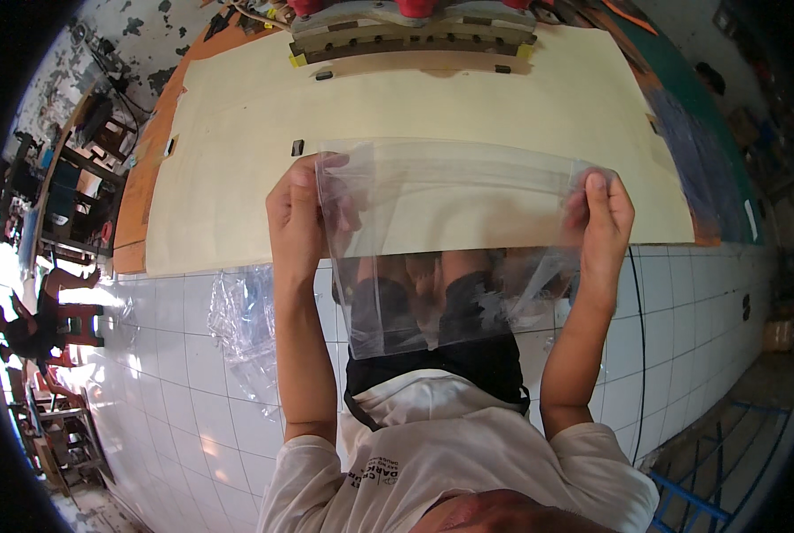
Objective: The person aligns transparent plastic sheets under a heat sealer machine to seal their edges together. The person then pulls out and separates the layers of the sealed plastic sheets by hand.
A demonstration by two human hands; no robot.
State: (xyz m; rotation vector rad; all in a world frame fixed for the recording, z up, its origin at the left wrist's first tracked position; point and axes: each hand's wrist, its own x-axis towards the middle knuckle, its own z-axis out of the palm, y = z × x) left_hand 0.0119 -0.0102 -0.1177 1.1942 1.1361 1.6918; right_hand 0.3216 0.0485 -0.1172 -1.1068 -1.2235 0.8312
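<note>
- In the head view, the clear plastic sheet is at the middle of the dial, spread in the air across the near edge of the desk, its lower part hanging toward 6 o'clock over our lap.
- Our left hand grasps the sheet near its 10 o'clock corner, thumb on our side, with fingers showing through the film behind it.
- Our right hand pinches the 2 o'clock corner the same way, so both hands are occupied and neither is free.
- The far edge between them looks nearly straight, with a slight bow. We judge that an even, gentle outward pull toward 9 and 3 o'clock suits film this thin; a harder tug could stretch or tear it.
- The lower edge looks uneven and loose near 5 o'clock, so we do well to let it hang free rather than snag on the desk edge.
- We level the two corners by eye against the cream board beneath.
- A small dark block sits just beyond our left hand at 12 o'clock from it; we lift the film clear of it.
- The machine stands at 12 o'clock, well apart from our fingers, a sensible gap while we straighten the film.
</note>
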